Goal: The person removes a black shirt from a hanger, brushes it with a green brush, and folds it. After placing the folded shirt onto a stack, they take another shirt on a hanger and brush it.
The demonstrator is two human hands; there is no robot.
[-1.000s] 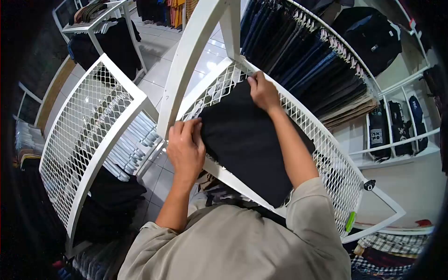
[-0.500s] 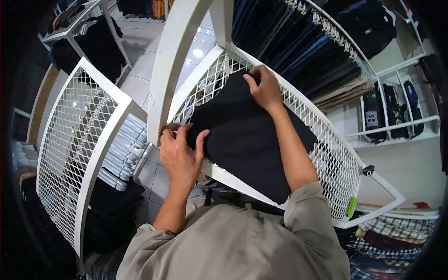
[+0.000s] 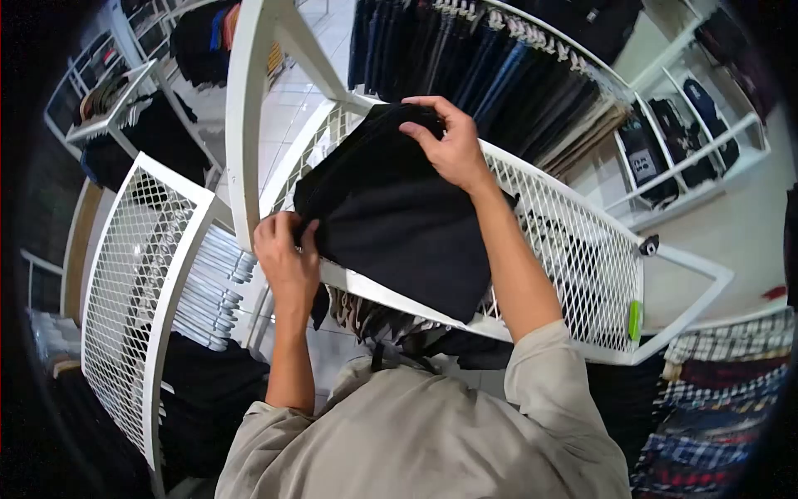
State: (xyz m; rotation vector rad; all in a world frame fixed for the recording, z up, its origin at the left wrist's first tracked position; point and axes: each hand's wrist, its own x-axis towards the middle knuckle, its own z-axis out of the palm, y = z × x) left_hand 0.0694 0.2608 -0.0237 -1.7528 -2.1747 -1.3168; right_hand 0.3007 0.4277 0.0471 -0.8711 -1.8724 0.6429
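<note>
Raised since the earlier frame, the black garment's point(image 3: 391, 224) far edge is clenched in the fingers of the right hand point(image 3: 449, 150) above the mesh shelf point(image 3: 573, 258), while the left hand point(image 3: 283, 249) grips its near corner, so the garment's long axis runs between both hands.

- Matt black cloth, softly creased: garment point(image 3: 391, 224).
- White painted metal mesh in a smooth, faintly glossy frame: shelf point(image 3: 573, 258).
- Glossy pale tiles catching glare: floor point(image 3: 291, 116), far left.
- Matt beige woven cloth: sleeve point(image 3: 549, 391), near.
- Smooth white, plastic by the look: hangers point(image 3: 212, 279), left.
</note>
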